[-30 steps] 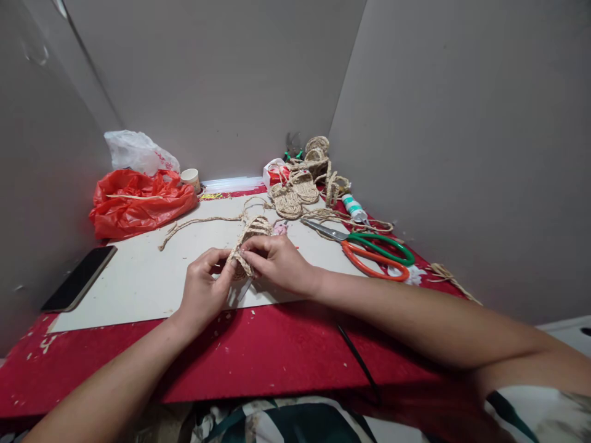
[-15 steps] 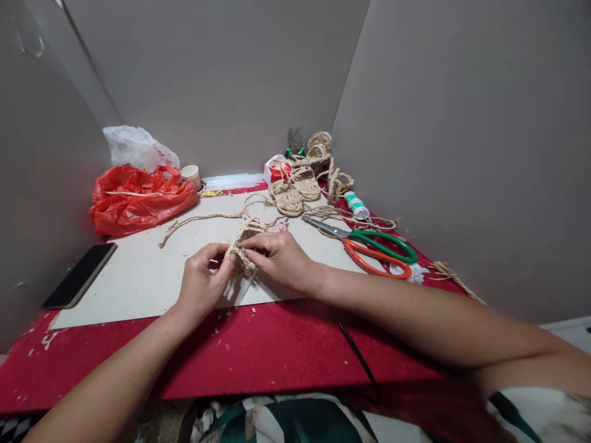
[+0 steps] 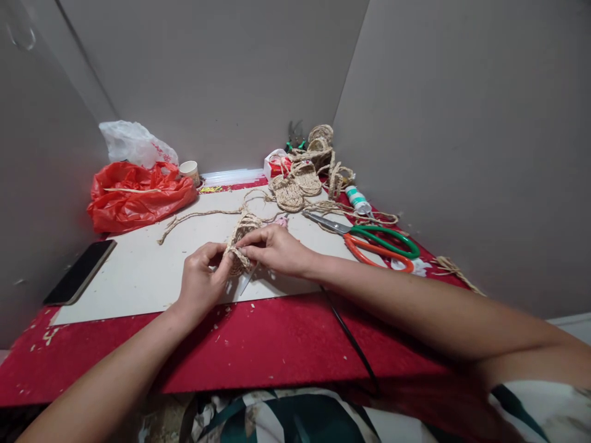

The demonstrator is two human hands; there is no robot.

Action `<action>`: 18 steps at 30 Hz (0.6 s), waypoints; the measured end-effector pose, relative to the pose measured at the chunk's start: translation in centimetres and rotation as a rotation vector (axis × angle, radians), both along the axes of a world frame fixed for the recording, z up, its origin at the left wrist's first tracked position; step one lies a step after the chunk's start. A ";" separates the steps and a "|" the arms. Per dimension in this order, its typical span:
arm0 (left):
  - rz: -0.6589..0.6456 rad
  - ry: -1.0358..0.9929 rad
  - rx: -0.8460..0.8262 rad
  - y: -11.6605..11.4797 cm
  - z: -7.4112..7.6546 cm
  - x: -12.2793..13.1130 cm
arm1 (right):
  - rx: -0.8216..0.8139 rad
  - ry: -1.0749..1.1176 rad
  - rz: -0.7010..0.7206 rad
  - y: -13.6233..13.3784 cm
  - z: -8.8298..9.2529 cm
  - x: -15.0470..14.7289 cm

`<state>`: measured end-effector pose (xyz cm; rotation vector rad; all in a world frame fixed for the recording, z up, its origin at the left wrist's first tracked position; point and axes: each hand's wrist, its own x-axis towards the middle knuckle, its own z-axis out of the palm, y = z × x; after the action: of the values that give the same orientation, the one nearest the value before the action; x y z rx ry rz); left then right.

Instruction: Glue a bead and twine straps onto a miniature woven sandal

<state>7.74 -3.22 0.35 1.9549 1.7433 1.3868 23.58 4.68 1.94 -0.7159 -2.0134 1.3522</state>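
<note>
- Both the left hand (image 3: 203, 280) and the right hand (image 3: 277, 249) have edged up the board (image 3: 138, 277), sandal (image 3: 244, 224) with them.
- Fingertips of both are pinched on the sandal, which lies between them.
- Its long axis runs away from the fingers, leaning right.
- Cord (image 3: 194, 216) trails off to the left; scissors (image 3: 381, 245) lie to the right.

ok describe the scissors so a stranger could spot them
Start at the red tablecloth and go right, toward the grey wall. The scissors lie there, at the white board's right edge. Only they have one green and one orange handle.
</note>
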 end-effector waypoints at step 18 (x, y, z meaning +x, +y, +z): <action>0.044 -0.053 -0.024 0.5 -0.7 -0.4 | -0.096 -0.049 0.151 -0.3 0.4 -0.1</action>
<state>7.36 -2.71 -0.38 1.8617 1.7808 1.4118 23.50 4.34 2.34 -0.6555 -2.0888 1.5406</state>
